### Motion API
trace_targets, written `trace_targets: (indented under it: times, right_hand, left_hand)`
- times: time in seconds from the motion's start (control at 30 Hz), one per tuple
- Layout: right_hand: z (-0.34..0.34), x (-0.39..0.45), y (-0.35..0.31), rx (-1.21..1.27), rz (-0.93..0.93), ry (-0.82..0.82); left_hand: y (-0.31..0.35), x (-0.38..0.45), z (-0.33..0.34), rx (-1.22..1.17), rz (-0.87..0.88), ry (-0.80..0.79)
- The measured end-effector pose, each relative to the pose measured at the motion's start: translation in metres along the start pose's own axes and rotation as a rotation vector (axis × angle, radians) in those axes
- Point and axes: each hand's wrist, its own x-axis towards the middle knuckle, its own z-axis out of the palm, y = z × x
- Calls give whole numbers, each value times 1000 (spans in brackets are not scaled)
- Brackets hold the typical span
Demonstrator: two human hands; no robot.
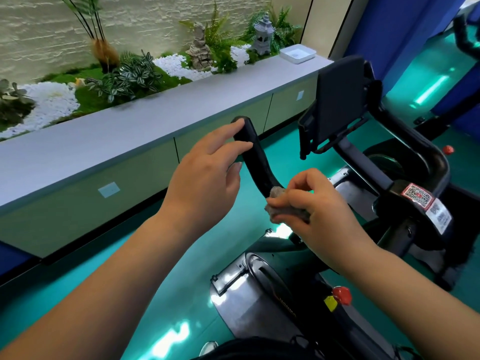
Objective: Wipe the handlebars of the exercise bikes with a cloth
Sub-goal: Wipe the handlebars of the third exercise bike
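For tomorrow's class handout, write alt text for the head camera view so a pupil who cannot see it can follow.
A person's right hand presses a grey cloth against the black handlebar of an exercise bike, while the left hand rests straight fingers on the bar's upper end. Behind them runs a grey counter edged with plants and white pebbles.

cloth [287,209]: mostly covered by the right hand [319,211]; only a grey-brown edge shows.
handlebar [255,157]: lower end hidden under the cloth and right hand.
sticker [417,198]: code and print too small to read.
second bike [465,29]: cut off by the top right edge.
seat [259,349]: cut off by the bottom edge.
left hand [205,178]: palm side hidden.
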Motion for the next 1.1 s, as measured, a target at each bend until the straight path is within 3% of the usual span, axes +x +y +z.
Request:
trace_targets:
  times: [0.2,0.27,0.43,0.6,0.8,0.97,1.1]
  right_hand:
    - [11,43,-9,95,-75,43]
    - [7,39,-6,160,-20,24]
    - [-7,11,0,77,-2,-14]
    - [9,44,-3,113,-117,66]
    - [16,67,-4,-2,-162,310]
    - [-4,27,4,-3,-11,40]
    - [-17,16,9,-32,-29,-10]
  left_hand:
    - [-5,4,-4,-2,14,-28]
    - [-5,5,-4,-6,15,-16]
    - [-5,4,-3,-13,12,6]
    - [-7,6,-3,-19,31,-20]
    - [-8,6,-3,-34,11,-8]
    - [-9,5,0,-44,46,17]
    - [-11,-1,2,-21,93,25]
